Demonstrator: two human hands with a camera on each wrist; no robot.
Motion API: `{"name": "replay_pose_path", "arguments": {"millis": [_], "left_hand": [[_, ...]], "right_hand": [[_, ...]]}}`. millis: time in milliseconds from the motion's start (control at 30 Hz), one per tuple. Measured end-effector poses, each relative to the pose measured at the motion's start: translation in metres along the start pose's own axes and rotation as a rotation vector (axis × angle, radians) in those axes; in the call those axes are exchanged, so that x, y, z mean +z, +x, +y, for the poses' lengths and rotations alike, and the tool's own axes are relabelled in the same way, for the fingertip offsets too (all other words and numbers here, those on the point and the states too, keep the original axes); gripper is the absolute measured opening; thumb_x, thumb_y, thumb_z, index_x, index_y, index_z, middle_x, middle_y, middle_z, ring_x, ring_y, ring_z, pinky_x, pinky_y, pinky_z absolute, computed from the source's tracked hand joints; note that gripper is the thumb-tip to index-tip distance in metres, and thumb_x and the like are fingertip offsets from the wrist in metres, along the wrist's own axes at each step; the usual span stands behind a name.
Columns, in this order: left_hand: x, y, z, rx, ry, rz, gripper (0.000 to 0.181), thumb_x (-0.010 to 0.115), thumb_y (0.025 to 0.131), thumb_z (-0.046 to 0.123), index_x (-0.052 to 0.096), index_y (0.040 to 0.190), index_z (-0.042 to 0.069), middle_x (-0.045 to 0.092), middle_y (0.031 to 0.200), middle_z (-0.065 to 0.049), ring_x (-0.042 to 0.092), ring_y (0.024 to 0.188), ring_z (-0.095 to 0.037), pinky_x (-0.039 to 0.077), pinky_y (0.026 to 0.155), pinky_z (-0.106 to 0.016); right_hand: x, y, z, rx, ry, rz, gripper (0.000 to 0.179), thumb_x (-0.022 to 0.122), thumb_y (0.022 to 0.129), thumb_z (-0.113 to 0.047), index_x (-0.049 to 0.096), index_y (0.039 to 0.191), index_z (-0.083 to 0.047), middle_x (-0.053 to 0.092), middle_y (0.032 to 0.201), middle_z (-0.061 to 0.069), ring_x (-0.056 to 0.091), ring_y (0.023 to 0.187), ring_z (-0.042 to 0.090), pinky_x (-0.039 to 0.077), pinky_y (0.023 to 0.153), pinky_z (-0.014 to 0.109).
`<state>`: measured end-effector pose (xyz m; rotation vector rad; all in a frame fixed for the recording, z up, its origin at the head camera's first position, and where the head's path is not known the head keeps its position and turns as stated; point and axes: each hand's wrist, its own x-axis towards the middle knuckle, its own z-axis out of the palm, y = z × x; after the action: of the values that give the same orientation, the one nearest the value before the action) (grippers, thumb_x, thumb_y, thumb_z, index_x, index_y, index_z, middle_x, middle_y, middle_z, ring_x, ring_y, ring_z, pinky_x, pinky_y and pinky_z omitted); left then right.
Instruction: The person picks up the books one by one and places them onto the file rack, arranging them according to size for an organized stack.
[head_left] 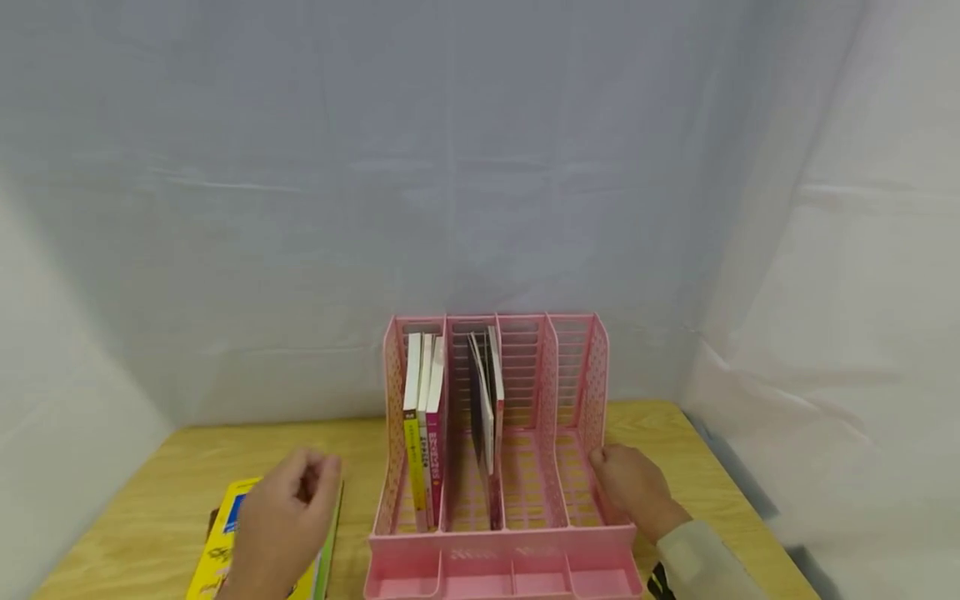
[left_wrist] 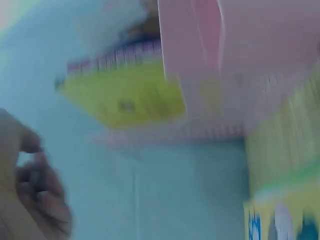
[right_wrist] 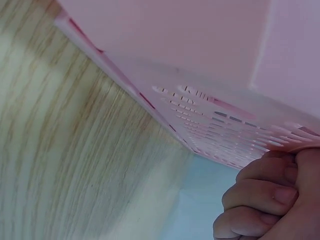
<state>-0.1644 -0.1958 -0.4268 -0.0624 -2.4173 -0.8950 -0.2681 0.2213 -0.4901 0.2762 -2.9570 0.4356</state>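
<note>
Pink organizer (head_left: 502, 543) was held at its right wall (head_left: 597, 392) by the right grip (head_left: 637, 487); left grip (head_left: 281, 517), loosely curled and unloaded, was positioned near the yellow book (head_left: 204, 573) on the bench (head_left: 142, 517).

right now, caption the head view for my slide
Right hand grips a pink file organizer with upright books; left hand hovers, empty.

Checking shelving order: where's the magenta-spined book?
In the head view, the magenta-spined book stands in the pink organizer, leftmost compartment, right of the white-spined book.

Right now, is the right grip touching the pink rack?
Touching: the head view shows the right grip on the pink rack, thumb over its side wall.
</note>
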Motion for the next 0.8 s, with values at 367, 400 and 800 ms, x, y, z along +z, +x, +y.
{"name": "replay_pose_path", "arguments": {"millis": [367, 400, 800], "left_hand": [[-0.042, 0.024, -0.152, -0.566, 0.347, -0.616, 0.087, 0.058, 0.099, 0.058, 0.042, 0.127, -0.023, 0.062, 0.102, -0.029, 0.059, 0.082, -0.030, 0.053, 0.073, -0.047], [-0.043, 0.021, -0.159, -0.591, 0.352, -0.641, 0.093, 0.056, 0.098, 0.063, 0.041, 0.127, -0.024, 0.061, 0.099, -0.028, 0.058, 0.081, -0.030, 0.053, 0.073, -0.046], [-0.044, 0.008, -0.184, -0.682, 0.216, -0.712, 0.110, 0.044, 0.084, 0.091, 0.051, 0.102, -0.017, 0.060, 0.077, -0.013, 0.063, 0.066, -0.021, 0.051, 0.062, -0.030]], "right_hand": [[-0.005, -0.004, 0.000, 0.101, 0.111, -0.016, 0.044, 0.042, 0.110, -0.028, 0.045, 0.068, -0.016, 0.044, 0.062, 0.002, 0.044, 0.059, 0.019, 0.039, 0.059, 0.036], [-0.006, -0.005, 0.000, 0.101, 0.109, -0.015, 0.044, 0.042, 0.110, -0.028, 0.046, 0.068, -0.016, 0.045, 0.062, 0.002, 0.045, 0.059, 0.019, 0.040, 0.059, 0.036], [-0.003, -0.005, 0.001, 0.004, 0.006, 0.001, 0.036, 0.044, 0.110, -0.021, 0.047, 0.074, -0.017, 0.049, 0.070, 0.000, 0.044, 0.063, 0.019, 0.043, 0.059, 0.038]]}}
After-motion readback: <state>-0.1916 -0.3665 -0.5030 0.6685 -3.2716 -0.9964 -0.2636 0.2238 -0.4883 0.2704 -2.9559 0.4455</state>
